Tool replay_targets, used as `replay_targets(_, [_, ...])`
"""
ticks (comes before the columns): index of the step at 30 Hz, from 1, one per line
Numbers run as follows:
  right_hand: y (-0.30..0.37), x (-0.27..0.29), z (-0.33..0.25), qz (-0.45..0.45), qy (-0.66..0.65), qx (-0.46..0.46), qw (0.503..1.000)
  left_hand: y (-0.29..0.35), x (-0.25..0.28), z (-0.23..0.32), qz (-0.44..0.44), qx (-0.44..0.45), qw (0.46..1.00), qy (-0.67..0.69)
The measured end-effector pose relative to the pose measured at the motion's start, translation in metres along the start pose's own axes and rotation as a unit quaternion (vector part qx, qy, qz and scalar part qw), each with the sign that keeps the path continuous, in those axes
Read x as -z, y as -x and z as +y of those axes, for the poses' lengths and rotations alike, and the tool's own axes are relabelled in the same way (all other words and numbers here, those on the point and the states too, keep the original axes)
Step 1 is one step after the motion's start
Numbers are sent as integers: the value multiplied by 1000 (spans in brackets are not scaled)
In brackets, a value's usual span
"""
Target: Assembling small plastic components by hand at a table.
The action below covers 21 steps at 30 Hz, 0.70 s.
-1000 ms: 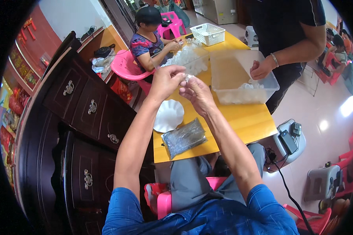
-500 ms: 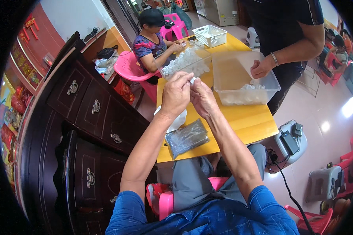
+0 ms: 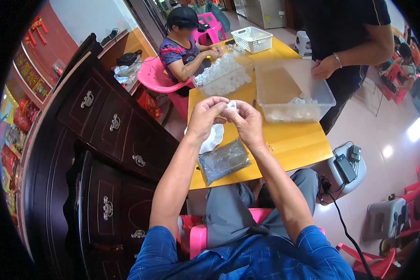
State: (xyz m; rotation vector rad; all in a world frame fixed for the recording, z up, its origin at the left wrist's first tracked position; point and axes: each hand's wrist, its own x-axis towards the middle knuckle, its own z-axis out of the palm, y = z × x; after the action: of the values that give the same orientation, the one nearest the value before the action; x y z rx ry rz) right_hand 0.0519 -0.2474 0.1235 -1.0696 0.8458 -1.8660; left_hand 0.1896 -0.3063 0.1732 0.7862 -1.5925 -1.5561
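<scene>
Both my hands meet over the yellow table point(image 3: 294, 143). Between their fingertips is a small whitish translucent piece point(image 3: 232, 105); its exact kind is too small to tell. My left hand point(image 3: 206, 116) pinches it from one side, my right hand point(image 3: 247, 122) from the other. Under my left hand lies a white scalloped dish point(image 3: 213, 139), partly covered. Closer to me rests a clear plastic bag of small dark pieces point(image 3: 224, 161). Beyond my hands stands a clear bin point(image 3: 225, 84) heaped with similar whitish pieces. A larger translucent bin point(image 3: 295, 112) to the right holds fewer.
A white perforated basket point(image 3: 252, 41) stands at the table's far end. One person point(image 3: 182, 51) sits at the far left, handling pieces; another person point(image 3: 345, 42) stands at the right, a hand by the large bin. A dark wooden cabinet point(image 3: 112, 154) flanks my left.
My hands have come slightly lower and nearer to me, and the whitish piece shows more between the fingers. The standing person's hand has moved up and right, to the large bin's rim.
</scene>
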Motion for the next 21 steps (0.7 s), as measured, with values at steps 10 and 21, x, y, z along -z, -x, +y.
replay_targets(10, [14, 3, -1, 22, -12, 29, 999, -8, 5, -22, -74, 80, 983, 146])
replay_targets(21, [20, -3, -15, 44, 88, 69, 993, -4, -3, -27, -109, 74, 957, 257])
